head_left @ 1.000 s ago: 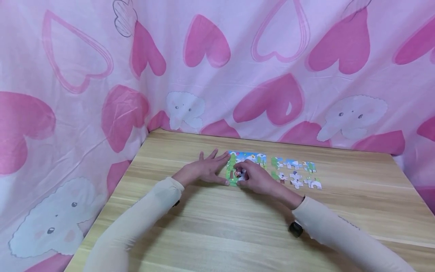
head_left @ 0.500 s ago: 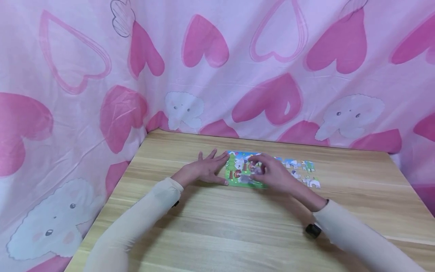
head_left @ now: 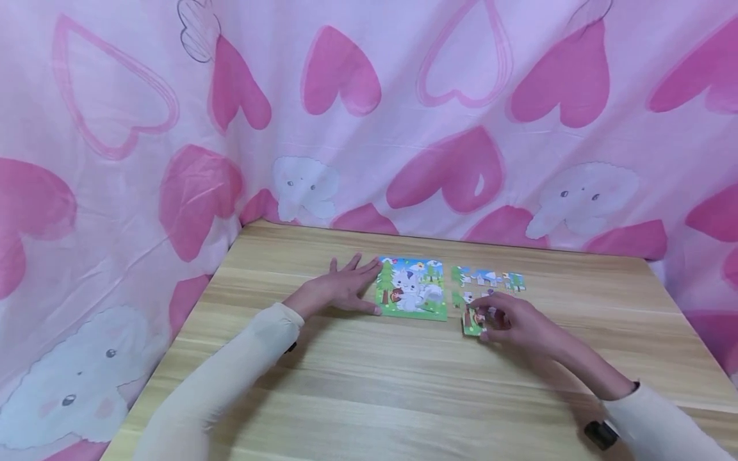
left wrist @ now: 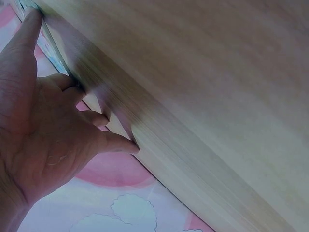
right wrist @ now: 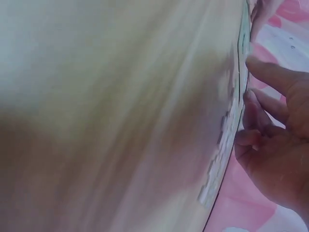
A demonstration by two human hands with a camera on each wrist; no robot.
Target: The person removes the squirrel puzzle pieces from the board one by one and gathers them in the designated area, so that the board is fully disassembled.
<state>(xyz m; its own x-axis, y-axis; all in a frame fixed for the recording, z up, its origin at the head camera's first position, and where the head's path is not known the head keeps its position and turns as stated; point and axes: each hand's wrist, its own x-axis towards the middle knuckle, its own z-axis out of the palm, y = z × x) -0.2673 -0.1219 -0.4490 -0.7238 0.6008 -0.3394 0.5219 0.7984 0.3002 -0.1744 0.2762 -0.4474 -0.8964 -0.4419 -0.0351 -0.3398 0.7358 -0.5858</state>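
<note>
My left hand (head_left: 344, 289) lies with its fingers spread on the wood table, fingertips and thumb at the left edge of a puzzle board (head_left: 410, 307). The board shows a white cartoon animal, green trees and blue sky. To the right of it, my right hand (head_left: 521, 323) pinches a puzzle piece (head_left: 473, 323) with green and brown print between thumb and fingers. This piece is just below the lower-left loose pieces. Several other puzzle pieces (head_left: 487, 277) lie in two rows, the lower row partly hidden behind my right hand.
The wood-grain table (head_left: 357, 384) runs back to a pink curtain (head_left: 369, 160) printed with hearts and pale animals, which hangs along its far and left sides. A dark wrist camera (head_left: 601, 435) sits under my right sleeve.
My right hand has moved right from over the board, bringing the puzzle piece to the loose pieces and uncovering the board's picture. My left hand stays at the board's left edge.
</note>
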